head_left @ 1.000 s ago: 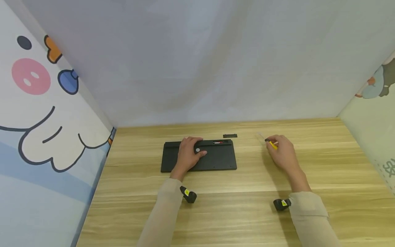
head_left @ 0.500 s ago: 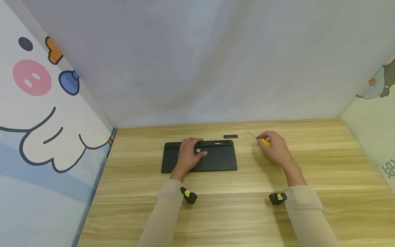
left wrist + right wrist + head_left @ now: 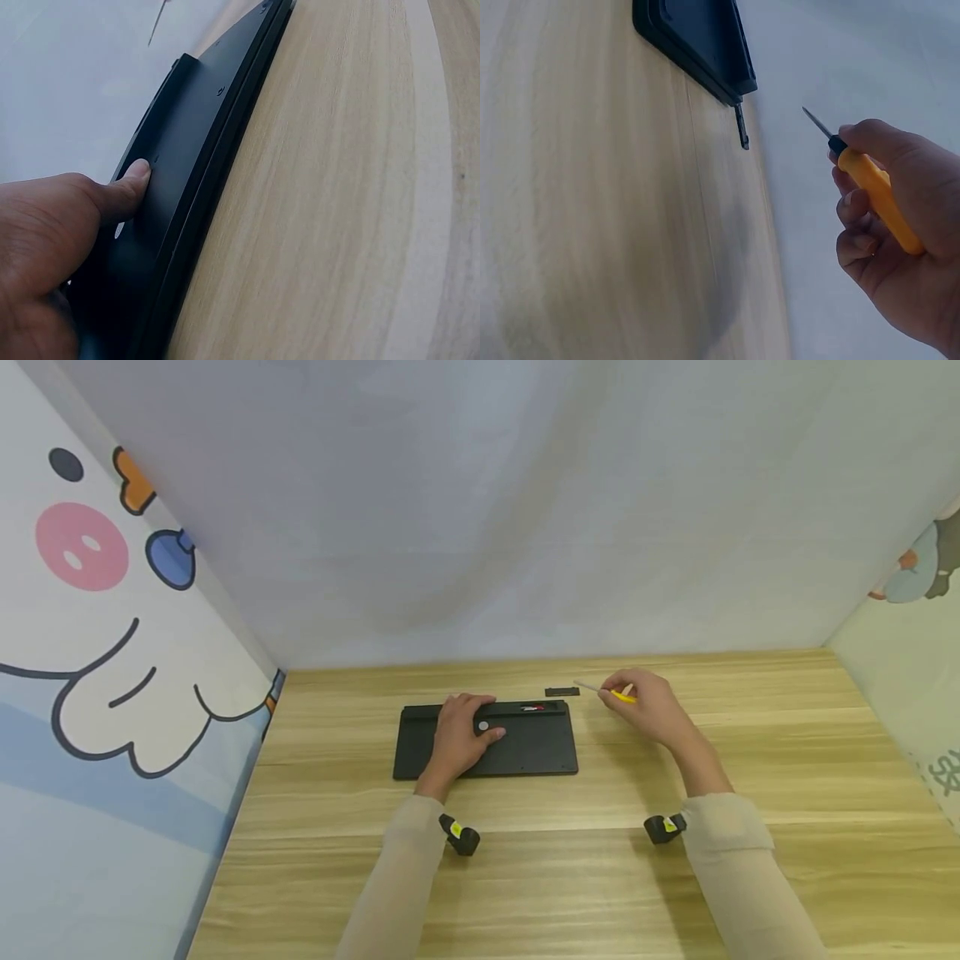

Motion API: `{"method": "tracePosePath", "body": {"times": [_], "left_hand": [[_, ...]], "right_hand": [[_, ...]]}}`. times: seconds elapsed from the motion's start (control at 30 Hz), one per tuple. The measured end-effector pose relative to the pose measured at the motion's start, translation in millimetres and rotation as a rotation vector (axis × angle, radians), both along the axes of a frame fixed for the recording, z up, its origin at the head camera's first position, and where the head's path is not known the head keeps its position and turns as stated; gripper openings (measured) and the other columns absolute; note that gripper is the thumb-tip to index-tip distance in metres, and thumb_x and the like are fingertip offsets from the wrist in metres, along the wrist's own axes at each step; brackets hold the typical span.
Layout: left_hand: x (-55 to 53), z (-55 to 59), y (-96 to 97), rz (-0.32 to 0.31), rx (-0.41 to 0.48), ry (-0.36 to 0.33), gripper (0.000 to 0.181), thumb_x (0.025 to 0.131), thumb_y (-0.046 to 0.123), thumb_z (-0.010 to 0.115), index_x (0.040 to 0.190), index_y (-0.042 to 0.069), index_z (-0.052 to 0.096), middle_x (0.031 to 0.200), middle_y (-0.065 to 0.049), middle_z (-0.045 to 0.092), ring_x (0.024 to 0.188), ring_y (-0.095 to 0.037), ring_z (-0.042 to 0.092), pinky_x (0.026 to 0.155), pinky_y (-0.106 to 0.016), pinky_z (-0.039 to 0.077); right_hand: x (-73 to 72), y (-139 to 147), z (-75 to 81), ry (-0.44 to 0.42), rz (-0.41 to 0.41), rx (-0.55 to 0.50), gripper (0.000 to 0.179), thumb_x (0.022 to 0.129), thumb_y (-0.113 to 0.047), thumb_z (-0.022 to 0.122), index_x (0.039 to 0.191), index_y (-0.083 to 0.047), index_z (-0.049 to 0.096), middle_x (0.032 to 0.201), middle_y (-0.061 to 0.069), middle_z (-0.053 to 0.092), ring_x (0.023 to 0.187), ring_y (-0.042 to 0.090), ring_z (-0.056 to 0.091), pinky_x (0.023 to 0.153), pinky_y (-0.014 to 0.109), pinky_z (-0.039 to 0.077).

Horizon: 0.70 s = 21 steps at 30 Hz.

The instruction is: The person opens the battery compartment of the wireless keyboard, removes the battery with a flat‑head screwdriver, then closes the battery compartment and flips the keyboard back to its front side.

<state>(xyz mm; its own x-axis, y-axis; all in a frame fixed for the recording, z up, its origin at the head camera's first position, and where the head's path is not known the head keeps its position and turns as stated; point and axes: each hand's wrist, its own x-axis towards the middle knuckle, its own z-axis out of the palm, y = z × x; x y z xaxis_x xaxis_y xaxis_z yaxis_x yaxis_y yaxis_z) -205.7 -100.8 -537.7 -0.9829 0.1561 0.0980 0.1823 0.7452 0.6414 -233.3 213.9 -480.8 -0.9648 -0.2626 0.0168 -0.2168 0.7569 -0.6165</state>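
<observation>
Matt plastic keyboard, smooth plastic screwdriver handle, metal shaft, wood-grained table.

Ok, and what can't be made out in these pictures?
- Head view: the middle of the flat black rectangular device, covered by the left grip.
- Head view: the red-and-white contents of its narrow slot, too small to identify.
- Right wrist: the exact tip shape of the yellow-handled metal-shafted tool, too small.
- Left wrist: the device's ends, cut off by the picture's edges.

Beige sleeves, black wrist cameras
</observation>
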Motion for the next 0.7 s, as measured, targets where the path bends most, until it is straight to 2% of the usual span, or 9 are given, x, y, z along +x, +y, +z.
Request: {"method": "tracePosePath", "body": {"times": [0.13,0.33,0.5,0.7], "left_hand": [[0.5,-0.2,0.3,-0.002,0.0,-0.001,0.055,0.09,0.03,0.078,0.14,0.016,0.061,0.141,-0.011,0.061,0.143,-0.034,0.047,0.135,-0.048,0.016],[-0.5,-1.0,0.3,-0.006,0.007,0.011,0.054,0.09,0.029,0.079,0.14,0.015,0.061,0.141,-0.011,0.061,0.143,-0.034,0.048,0.135,-0.049,0.016],[-1.0,-2.3,0.4,-0.002,-0.003,0.008,0.055,0.09,0.03,0.078,0.14,0.016,0.061,0.142,-0.01,0.061,0.143,-0.033,0.048,0.135,-0.048,0.016],[-0.5,-2.4,-0.2,-0.005,0.009,0.003,0.056,0.09,0.03,0.079,0.14,0.015,0.061,0.142,-0.011,0.06,0.144,-0.034,0.047,0.135,-0.049,0.015]], "right_hand": [[-3.2,-7,2.9,0.038,0.064,0.006,0.022,0.101,-0.026,0.066,0.107,-0.008,0.075,0.111,0.014,0.074,0.096,0.028,0.064,0.085,0.04,0.052],[-7.6,-15,4.6,0.047,0.134,0.013,0.019,0.099,-0.025,0.068,0.107,-0.011,0.078,0.108,0.01,0.076,0.097,0.026,0.066,0.086,0.044,0.055],[-11.1,-22,6.6,0.035,0.175,0.043,0.018,0.098,-0.025,0.07,0.106,-0.011,0.079,0.104,0.008,0.076,0.09,0.023,0.065,0.081,0.04,0.055],[-13.8,-30,9.4,0.063,0.235,0.075,0.017,0.096,-0.023,0.072,0.102,-0.009,0.08,0.102,0.009,0.077,0.087,0.022,0.067,0.077,0.04,0.057]]}}
